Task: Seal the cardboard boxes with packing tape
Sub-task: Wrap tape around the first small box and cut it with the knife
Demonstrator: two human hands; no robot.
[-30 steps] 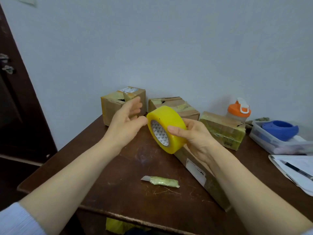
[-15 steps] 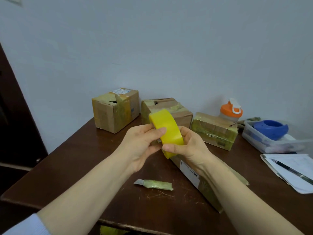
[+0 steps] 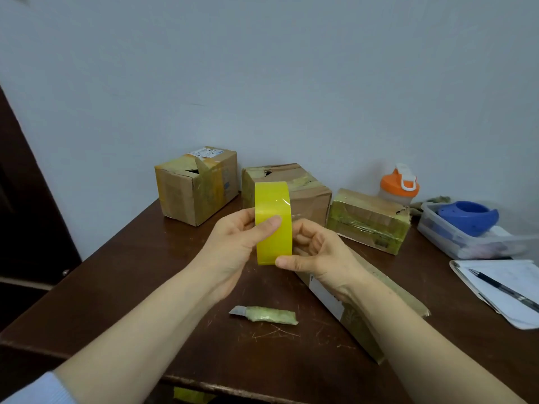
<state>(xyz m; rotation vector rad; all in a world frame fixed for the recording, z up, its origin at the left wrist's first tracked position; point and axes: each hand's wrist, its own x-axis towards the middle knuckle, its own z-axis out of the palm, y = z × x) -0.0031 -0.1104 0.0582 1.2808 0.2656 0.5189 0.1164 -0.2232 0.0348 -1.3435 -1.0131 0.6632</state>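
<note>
**Yellow tape roll held edge-on in both hands above the counter**

The tape roll [image 3: 272, 223] is bright, glossy yellow and wide. It stands upright with its outer band facing the camera, so the core is hidden. A faint slanted line crosses the band near the top, which may be the loose end, though I cannot tell for sure.

The left hand [image 3: 233, 243] grips the roll from its left side, with the thumb pressed flat across the front of the band. The right hand [image 3: 318, 252] holds it from the right, fingers curled behind and the thumb tip against the lower edge. The roll is in the air, clear of the dark wooden counter [image 3: 140, 287].

Three cardboard boxes sit in a row by the wall:

- The left box [image 3: 195, 193] is patched with yellowish tape, has a gap in its top seam and carries a white label.
- The middle box [image 3: 309, 193], right behind the roll, is crumpled and torn at the top.
- The low box [image 3: 367, 220] to the right is wrapped heavily in tape.

A long flat box [image 3: 354, 319] lies under the right forearm.

A tape-wrapped blade [image 3: 264, 314] lies on the counter near the front. Further right are an orange-lidded bottle [image 3: 398, 185], a clear tub [image 3: 455, 243] holding a blue dispenser [image 3: 466, 214], and papers [image 3: 519, 275] with a pen [image 3: 501, 287] on top.
</note>
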